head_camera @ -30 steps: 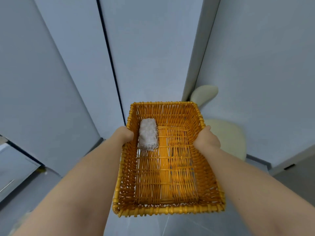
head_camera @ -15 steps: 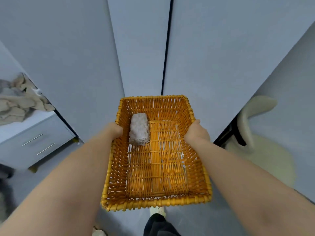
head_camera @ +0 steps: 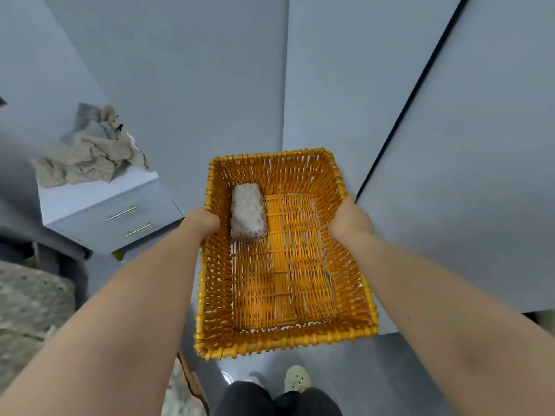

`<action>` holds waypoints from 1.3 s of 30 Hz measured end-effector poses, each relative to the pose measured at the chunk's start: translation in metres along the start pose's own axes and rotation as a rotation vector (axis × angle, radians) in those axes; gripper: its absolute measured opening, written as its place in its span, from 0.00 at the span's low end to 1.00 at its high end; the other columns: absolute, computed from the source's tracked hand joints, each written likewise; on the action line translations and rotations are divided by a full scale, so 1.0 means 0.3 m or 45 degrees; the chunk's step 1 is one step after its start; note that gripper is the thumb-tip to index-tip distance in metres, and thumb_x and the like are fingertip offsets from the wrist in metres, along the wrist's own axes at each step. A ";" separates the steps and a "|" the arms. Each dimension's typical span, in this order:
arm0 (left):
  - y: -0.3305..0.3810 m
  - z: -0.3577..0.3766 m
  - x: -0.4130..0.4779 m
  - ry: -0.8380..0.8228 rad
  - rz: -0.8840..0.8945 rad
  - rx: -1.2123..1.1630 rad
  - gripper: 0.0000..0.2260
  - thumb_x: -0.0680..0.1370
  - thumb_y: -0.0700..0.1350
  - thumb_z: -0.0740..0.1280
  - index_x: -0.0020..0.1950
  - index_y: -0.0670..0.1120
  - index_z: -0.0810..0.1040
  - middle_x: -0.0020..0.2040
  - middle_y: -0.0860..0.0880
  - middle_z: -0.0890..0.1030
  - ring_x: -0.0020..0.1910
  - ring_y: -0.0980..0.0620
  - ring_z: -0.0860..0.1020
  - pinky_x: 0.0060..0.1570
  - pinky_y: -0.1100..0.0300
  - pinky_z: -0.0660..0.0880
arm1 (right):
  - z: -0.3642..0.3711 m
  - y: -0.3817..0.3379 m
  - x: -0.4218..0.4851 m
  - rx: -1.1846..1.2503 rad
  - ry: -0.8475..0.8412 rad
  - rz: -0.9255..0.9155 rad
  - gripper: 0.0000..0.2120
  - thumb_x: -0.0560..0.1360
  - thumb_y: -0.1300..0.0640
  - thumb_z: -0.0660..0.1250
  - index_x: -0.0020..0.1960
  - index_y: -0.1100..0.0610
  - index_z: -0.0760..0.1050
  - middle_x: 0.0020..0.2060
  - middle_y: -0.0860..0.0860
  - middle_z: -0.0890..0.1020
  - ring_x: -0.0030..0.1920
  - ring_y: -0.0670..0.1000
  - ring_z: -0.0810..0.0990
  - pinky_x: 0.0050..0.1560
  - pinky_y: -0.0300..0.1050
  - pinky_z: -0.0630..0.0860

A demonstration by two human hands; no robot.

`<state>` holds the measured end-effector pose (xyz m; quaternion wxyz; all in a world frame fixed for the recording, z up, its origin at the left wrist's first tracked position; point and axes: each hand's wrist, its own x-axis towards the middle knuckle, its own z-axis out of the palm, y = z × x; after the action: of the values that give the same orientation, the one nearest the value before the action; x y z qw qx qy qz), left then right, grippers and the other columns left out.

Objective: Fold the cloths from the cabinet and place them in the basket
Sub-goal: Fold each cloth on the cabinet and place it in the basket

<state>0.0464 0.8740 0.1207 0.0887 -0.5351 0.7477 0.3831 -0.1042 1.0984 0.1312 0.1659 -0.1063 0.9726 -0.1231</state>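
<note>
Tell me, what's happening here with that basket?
A person holds an orange wicker basket off the floor, left hand and right hand each gripping a side rim. One folded cloth lies inside, by the far left corner. A crumpled heap of cloths sits on the drawer cabinet to the left.

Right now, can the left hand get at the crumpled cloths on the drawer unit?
Probably not yet. The left hand grips the basket at its left rim, the right hand at its right. The crumpled cloths lie uncovered on the drawer unit, off to the left, apart from that hand.
</note>
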 end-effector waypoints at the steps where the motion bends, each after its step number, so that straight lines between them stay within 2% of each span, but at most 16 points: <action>1: -0.004 -0.012 0.019 -0.009 -0.010 -0.012 0.12 0.77 0.36 0.60 0.59 0.35 0.74 0.56 0.36 0.77 0.54 0.37 0.77 0.55 0.46 0.77 | 0.004 -0.025 0.017 -0.013 -0.004 -0.012 0.18 0.77 0.62 0.60 0.65 0.59 0.61 0.53 0.58 0.78 0.52 0.61 0.78 0.42 0.48 0.69; 5: 0.010 -0.057 0.117 -0.046 -0.019 -0.023 0.12 0.77 0.35 0.60 0.60 0.35 0.73 0.56 0.36 0.77 0.54 0.37 0.78 0.53 0.48 0.77 | 0.022 -0.110 0.069 -0.042 -0.035 -0.013 0.21 0.77 0.62 0.61 0.67 0.60 0.59 0.54 0.58 0.77 0.53 0.60 0.78 0.42 0.48 0.70; 12: 0.045 -0.161 0.376 -0.154 0.100 0.053 0.10 0.75 0.34 0.60 0.55 0.35 0.74 0.50 0.37 0.77 0.51 0.37 0.79 0.49 0.47 0.78 | 0.119 -0.281 0.166 0.038 -0.041 0.166 0.21 0.76 0.58 0.63 0.65 0.60 0.59 0.54 0.59 0.77 0.53 0.61 0.78 0.45 0.50 0.72; 18: 0.098 -0.255 0.605 -0.283 0.275 0.226 0.04 0.76 0.35 0.60 0.46 0.39 0.73 0.47 0.40 0.76 0.49 0.39 0.78 0.47 0.52 0.76 | 0.220 -0.418 0.207 0.170 0.038 0.372 0.21 0.74 0.64 0.61 0.65 0.61 0.61 0.52 0.60 0.77 0.53 0.63 0.78 0.47 0.51 0.72; 21: 0.110 -0.283 0.705 -0.328 0.355 0.302 0.07 0.75 0.35 0.60 0.37 0.42 0.71 0.46 0.40 0.77 0.47 0.40 0.78 0.48 0.50 0.78 | 0.267 -0.471 0.204 0.279 0.091 0.448 0.17 0.74 0.62 0.60 0.62 0.60 0.63 0.52 0.61 0.77 0.52 0.64 0.77 0.46 0.50 0.70; 23: 0.122 -0.286 0.745 -0.354 0.401 0.345 0.09 0.75 0.36 0.60 0.35 0.44 0.69 0.45 0.40 0.77 0.46 0.41 0.78 0.48 0.50 0.78 | 0.288 -0.484 0.197 0.335 0.114 0.478 0.15 0.75 0.61 0.60 0.61 0.60 0.63 0.51 0.62 0.77 0.52 0.65 0.77 0.47 0.51 0.71; 26: 0.142 -0.267 0.784 -0.399 0.403 0.381 0.08 0.75 0.36 0.60 0.36 0.43 0.71 0.45 0.40 0.77 0.44 0.41 0.78 0.45 0.50 0.79 | 0.315 -0.476 0.209 0.350 0.124 0.510 0.13 0.75 0.61 0.59 0.57 0.60 0.62 0.50 0.62 0.77 0.51 0.65 0.77 0.45 0.51 0.70; 28: 0.154 -0.241 0.806 -0.425 0.408 0.389 0.05 0.75 0.36 0.60 0.43 0.39 0.75 0.47 0.39 0.78 0.46 0.40 0.79 0.46 0.49 0.79 | 0.336 -0.458 0.235 0.348 0.108 0.532 0.11 0.74 0.62 0.59 0.55 0.60 0.61 0.48 0.62 0.77 0.49 0.64 0.78 0.43 0.50 0.70; 31: 0.161 -0.200 0.840 -0.435 0.435 0.395 0.09 0.75 0.38 0.62 0.53 0.37 0.78 0.50 0.38 0.80 0.49 0.39 0.80 0.49 0.47 0.80 | 0.360 -0.433 0.266 0.347 0.118 0.554 0.11 0.73 0.63 0.60 0.51 0.58 0.60 0.45 0.61 0.78 0.45 0.63 0.78 0.41 0.50 0.71; 35: 0.164 -0.146 0.875 -0.431 0.496 0.466 0.10 0.75 0.38 0.62 0.53 0.36 0.79 0.50 0.38 0.80 0.48 0.39 0.80 0.47 0.50 0.79 | 0.401 -0.407 0.272 0.312 0.140 0.571 0.11 0.75 0.61 0.59 0.51 0.57 0.57 0.42 0.58 0.76 0.41 0.60 0.75 0.40 0.50 0.69; 39: 0.170 -0.103 0.931 -0.435 0.567 0.574 0.10 0.75 0.39 0.63 0.52 0.37 0.79 0.50 0.38 0.80 0.49 0.40 0.80 0.48 0.51 0.78 | 0.461 -0.408 0.273 0.346 0.139 0.685 0.11 0.75 0.59 0.61 0.51 0.56 0.58 0.45 0.58 0.76 0.48 0.62 0.77 0.42 0.50 0.69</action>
<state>-0.1044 0.6557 0.0149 0.2426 -0.2541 0.8861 0.3024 -0.1111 0.9339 0.0142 0.1527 0.1849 0.9480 -0.2091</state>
